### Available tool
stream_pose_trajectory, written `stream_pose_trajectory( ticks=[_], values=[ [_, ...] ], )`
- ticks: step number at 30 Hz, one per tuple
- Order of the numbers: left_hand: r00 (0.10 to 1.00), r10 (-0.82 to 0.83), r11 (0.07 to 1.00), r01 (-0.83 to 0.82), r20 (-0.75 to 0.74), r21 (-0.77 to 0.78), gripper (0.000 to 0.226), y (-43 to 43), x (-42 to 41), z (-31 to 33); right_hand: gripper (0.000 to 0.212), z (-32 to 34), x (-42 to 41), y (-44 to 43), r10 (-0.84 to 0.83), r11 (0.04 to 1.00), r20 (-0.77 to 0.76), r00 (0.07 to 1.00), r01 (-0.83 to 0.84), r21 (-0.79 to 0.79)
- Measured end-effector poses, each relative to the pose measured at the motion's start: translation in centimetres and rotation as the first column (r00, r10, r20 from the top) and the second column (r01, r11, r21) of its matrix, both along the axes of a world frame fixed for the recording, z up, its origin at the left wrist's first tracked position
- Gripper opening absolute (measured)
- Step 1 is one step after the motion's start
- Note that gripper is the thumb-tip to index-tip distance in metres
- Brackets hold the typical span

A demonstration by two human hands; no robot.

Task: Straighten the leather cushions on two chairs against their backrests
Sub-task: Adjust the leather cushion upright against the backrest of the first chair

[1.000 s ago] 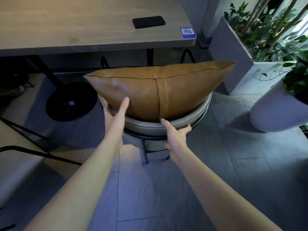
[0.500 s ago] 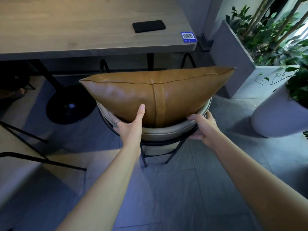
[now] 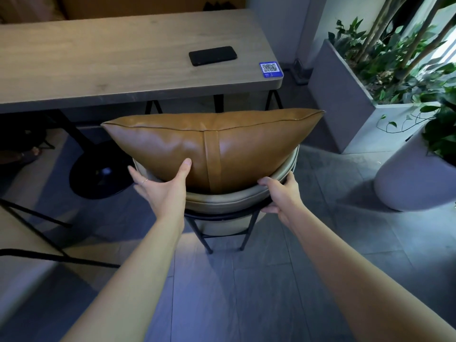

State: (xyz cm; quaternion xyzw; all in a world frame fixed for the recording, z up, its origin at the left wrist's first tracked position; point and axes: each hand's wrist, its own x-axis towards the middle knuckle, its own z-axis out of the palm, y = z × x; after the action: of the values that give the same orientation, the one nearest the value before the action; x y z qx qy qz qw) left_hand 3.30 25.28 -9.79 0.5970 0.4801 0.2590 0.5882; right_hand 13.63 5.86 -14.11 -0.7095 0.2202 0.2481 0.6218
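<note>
Tan leather cushion (image 3: 212,144) stands upright on chair (image 3: 237,201) against curved backrest, near table (image 3: 123,70) edge. Left hand (image 3: 162,191) spread wide, thumb pressing cushion's lower left. Right hand (image 3: 281,196) fingers curled around backrest rim. Cushion looks nearly squared, right end higher. Second chair not in view; likely pending.

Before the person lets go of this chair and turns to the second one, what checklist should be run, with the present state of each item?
1. Leather cushion stands upright on the chair backrest: ok.
2. Cushion centred: not ok, it overhangs further to the right.
3. Left hand on the cushion, thumb pressing its face: ok.
4. Right hand has a grip on the backrest rim: ok.
5. Cushion sits flush behind the backrest: cannot tell, hidden.
6. Phone on the table, clear of the cushion: ok.
</note>
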Motion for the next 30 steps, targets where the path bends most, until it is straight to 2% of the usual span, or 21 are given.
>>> stream_pose_trajectory(
  ticks=[3, 5, 7, 9, 11, 13, 14, 16, 23, 30],
  values=[
    [0.998, 0.062, 0.926, -0.06, 0.005, 0.373, 0.114, -1.8, 0.8, 2.7, 0.1, 0.2, 0.8, -0.6, 0.074, 0.997, -0.075, 0.994, -0.073, 0.027],
    [1.0, -0.029, 0.797, 0.028, -0.009, 0.603, 0.103, -3.4, 2.2, 4.5, 0.112, 0.9, 1.9, -1.0, 0.153, 0.988, -0.147, 0.977, -0.15, 0.033],
    [0.972, -0.194, 0.616, 0.226, -0.133, 0.755, 0.096, -5.1, 4.5, 5.8, 0.123, 1.3, 3.2, -1.4, 0.19, 0.982, -0.159, 0.969, -0.188, 0.026],
    [0.879, -0.317, 0.392, 0.463, -0.355, 0.795, 0.098, -6.5, 7.3, 6.5, 0.133, 1.4, 4.3, -1.7, 0.18, 0.983, -0.1, 0.978, -0.182, -0.007],
    [0.75, -0.351, 0.202, 0.645, -0.56, 0.737, 0.105, -7.5, 10.1, 6.5, 0.135, 1.3, 4.7, -2.1, 0.183, 0.981, -0.048, 0.982, -0.186, -0.059],
    [0.63, -0.351, 0.106, 0.762, -0.693, 0.639, 0.112, -8.1, 12.3, 6.1, 0.133, 1.1, 4.9, -2.5, 0.224, 0.97, -0.038, 0.974, -0.226, -0.091],
    [0.586, -0.342, 0.093, 0.799, -0.735, 0.594, 0.114, -8.4, 13.1, 5.7, 0.133, 1.0, 5.0, -2.8, 0.249, 0.964, -0.042, 0.968, -0.251, -0.09],
    [0.552, -0.306, 0.097, 0.828, -0.775, 0.552, 0.112, -9.0, 13.9, 5.0, 0.133, 0.9, 5.3, -3.1, 0.289, 0.953, -0.051, 0.956, -0.292, -0.08],
    [0.604, -0.212, 0.11, 0.796, -0.768, 0.595, 0.095, -9.8, 13.9, 4.0, 0.132, 1.0, 5.6, -3.2, 0.317, 0.943, -0.071, 0.946, -0.322, -0.085],
    [0.619, -0.207, 0.136, 0.785, -0.758, 0.604, 0.088, -10.8, 13.2, 3.7, 0.128, 0.7, 5.4, -3.6, 0.292, 0.954, -0.062, 0.954, -0.295, -0.047]
  ],
)
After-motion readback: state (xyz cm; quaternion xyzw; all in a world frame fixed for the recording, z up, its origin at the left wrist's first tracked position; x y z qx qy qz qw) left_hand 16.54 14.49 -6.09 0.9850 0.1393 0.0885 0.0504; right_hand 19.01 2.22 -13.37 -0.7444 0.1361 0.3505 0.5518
